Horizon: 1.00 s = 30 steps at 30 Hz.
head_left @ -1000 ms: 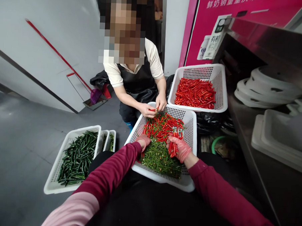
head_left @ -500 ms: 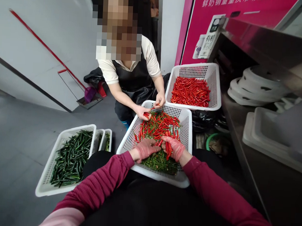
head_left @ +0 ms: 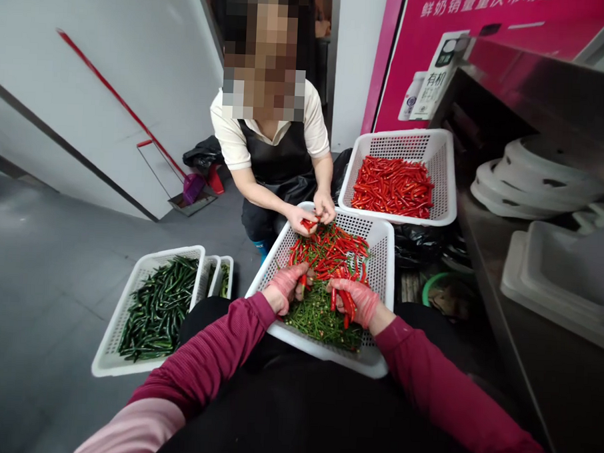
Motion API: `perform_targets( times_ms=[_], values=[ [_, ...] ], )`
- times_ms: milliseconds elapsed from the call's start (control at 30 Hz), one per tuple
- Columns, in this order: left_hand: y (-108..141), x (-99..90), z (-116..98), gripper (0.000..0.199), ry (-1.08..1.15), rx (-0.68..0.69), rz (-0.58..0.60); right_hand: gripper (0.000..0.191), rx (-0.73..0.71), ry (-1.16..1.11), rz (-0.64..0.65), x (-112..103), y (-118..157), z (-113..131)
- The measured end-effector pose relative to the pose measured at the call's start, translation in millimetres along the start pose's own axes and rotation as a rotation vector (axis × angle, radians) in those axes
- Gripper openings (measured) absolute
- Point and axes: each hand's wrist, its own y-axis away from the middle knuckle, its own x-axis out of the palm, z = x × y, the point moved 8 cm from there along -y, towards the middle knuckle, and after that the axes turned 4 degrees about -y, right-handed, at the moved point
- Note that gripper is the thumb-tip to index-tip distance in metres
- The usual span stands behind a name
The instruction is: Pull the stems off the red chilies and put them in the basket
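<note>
In front of me a white perforated basket (head_left: 382, 257) holds red chilies (head_left: 331, 251) at its far end and a heap of green stems (head_left: 313, 317) at its near end. My left hand (head_left: 287, 284), in a thin pinkish glove, is closed on a red chili (head_left: 303, 280) with a greenish end, over the basket's left side. Gloved alike, my right hand (head_left: 356, 301) is closed round several red chilies (head_left: 347, 304) above the stems. A gap separates the two hands.
Across the basket sits a person (head_left: 275, 152), both hands on a red chili. A basket of finished-looking red chilies (head_left: 394, 184) stands behind right. Green chilies fill a basket (head_left: 158, 307) at left. A metal shelf (head_left: 485, 274) with stacked white containers edges the right.
My hands have moved apart; the left now lifts a single chili. My right hand keeps its bunch. The other person's hands have come closer together, and the view has shifted slightly left.
</note>
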Motion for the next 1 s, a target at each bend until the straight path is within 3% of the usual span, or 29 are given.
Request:
perform_targets(
  times_ms=[100, 267, 367, 467, 667, 767, 900, 1000],
  values=[
    [-1, 4.2, 3, 0.047, 0.043, 0.057, -0.026, 0.017, -0.07, 0.063, 0.009, 3, -1, -3],
    [6, 22.0, -1, 0.047, -0.134, 0.141, -0.066, 0.023, -0.196, 0.067, -0.005, 3, -7, -1],
    [10, 33.6, -12, 0.045, -0.222, 0.249, -0.013, 0.025, -0.229, 0.073, -0.019, 0, -8, 1],
    [12, 40.6, -10, 0.047, -0.252, 0.235, 0.086, 0.024, -0.254, 0.034, -0.018, -3, -8, 3],
    [13, 32.3, 16, 0.039, -0.45, 0.14, 0.137, 0.017, -0.15, -0.073, -0.093, -15, -13, 2],
    [21, 32.8, 4, 0.031, -0.646, 0.298, 0.168, 0.014, -0.049, -0.04, -0.019, -9, -9, -2],
    [40, 50.4, -6, 0.018, -0.928, 0.49, 0.406, 0.013, 0.052, 0.089, 0.114, 0, 3, -14],
    [39, 45.8, 0, 0.019, -1.018, 0.464, 0.366, 0.012, 0.006, 0.052, 0.009, -12, 10, 0]
  ],
)
